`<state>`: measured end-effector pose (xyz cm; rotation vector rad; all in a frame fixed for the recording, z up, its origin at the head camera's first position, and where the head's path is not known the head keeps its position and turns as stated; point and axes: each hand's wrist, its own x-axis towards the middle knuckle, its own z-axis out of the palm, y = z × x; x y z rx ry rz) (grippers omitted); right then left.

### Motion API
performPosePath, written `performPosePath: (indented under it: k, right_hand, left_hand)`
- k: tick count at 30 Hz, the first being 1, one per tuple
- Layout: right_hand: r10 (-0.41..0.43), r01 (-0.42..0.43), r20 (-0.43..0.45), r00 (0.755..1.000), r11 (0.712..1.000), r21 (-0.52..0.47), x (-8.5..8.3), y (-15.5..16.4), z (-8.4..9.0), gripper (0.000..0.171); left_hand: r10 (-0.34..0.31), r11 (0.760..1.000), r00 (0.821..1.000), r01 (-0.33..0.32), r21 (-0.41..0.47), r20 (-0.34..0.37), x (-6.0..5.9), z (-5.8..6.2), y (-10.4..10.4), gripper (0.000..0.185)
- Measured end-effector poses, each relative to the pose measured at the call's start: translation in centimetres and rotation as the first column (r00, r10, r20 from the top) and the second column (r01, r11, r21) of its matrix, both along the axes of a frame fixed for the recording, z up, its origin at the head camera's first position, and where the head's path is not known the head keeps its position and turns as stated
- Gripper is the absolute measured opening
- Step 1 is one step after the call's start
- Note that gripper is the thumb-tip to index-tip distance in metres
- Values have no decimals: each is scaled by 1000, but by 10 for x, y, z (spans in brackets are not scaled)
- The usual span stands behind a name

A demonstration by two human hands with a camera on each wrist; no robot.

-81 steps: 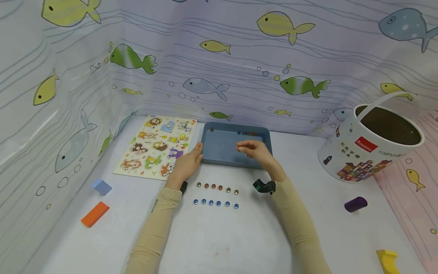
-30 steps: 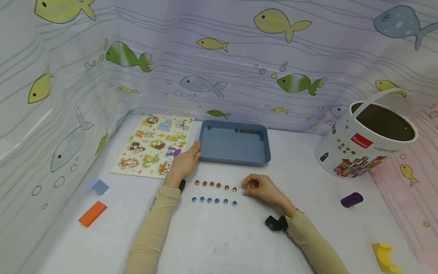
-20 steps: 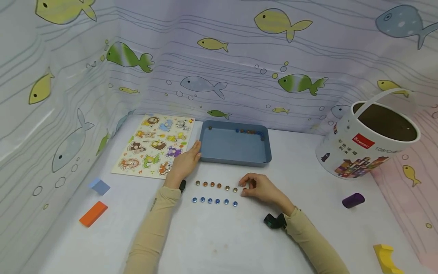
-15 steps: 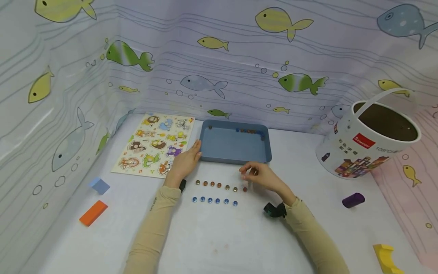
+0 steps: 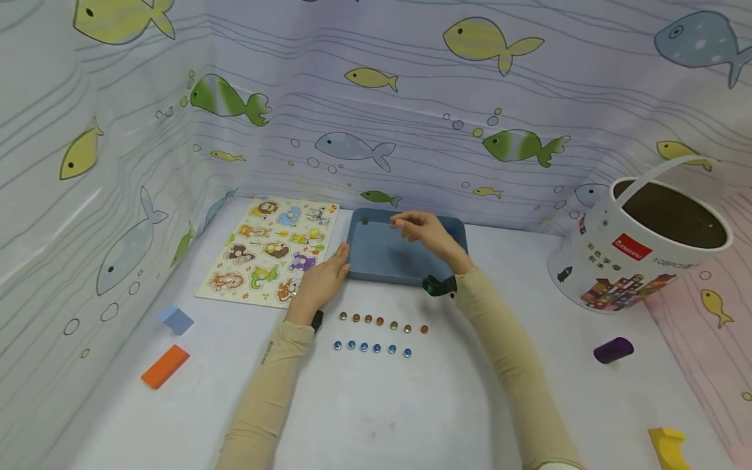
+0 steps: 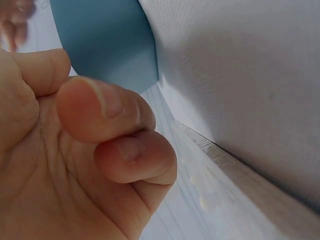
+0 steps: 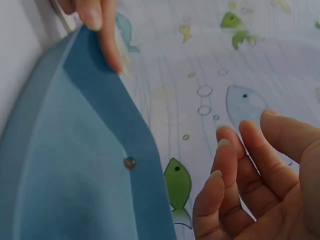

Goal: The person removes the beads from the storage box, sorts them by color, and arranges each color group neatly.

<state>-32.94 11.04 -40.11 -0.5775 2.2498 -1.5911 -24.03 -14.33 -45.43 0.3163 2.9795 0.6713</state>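
My right hand (image 5: 424,230) hovers over the blue-grey tray (image 5: 382,279), fingers loosely bent with a gap to the thumb. In the right wrist view nothing sits between the fingertips (image 7: 225,142). One brown glass bead (image 7: 129,162) lies near the tray's back left corner; the tray's other beads are hidden behind the right hand in the head view. My left hand (image 5: 320,284) rests against the tray's left side with fairly straight fingers. In front of the tray lie a row of amber and orange beads (image 5: 380,321) and, nearer, a row of blue beads (image 5: 377,348).
An animal puzzle board (image 5: 271,251) lies left of the tray, partly under the left hand. A blue block (image 5: 176,320) and an orange block (image 5: 165,367) are at left. At right stand a white bucket (image 5: 623,254), a purple cylinder (image 5: 613,350) and a yellow block (image 5: 668,448).
The right hand brought an orange bead from the tray to the right end of the amber row, let it go, and moved back over the tray. The left hand stayed at the tray.
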Motion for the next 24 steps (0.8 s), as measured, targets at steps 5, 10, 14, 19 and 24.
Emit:
performPosePath:
  k: [5,10,14,19,24]
  right_hand:
    - [-33,37,92,995,998,-43,-27,-21,-11,41]
    - [-75,77,167,983,997,-4,-44,-43,-26,45]
    - [-143,142,231,963,990,20,-53,-60,-38,42]
    - [-185,191,310,933,982,12,-56,-73,-48,44]
    - [-164,188,365,916,982,-30,-54,-82,-54,47]
  left_hand:
    - [4,1000,1000,-4,-5,-2,0,-1,0,54]
    - [8,1000,1000,-8,-5,14,-1,-1,1,54]
    - [6,1000,1000,-6,-5,10,0,-1,1,53]
    - [7,1000,1000,-7,9,7,-1,0,1,53]
    - [7,1000,1000,-8,11,19,0,0,0,53]
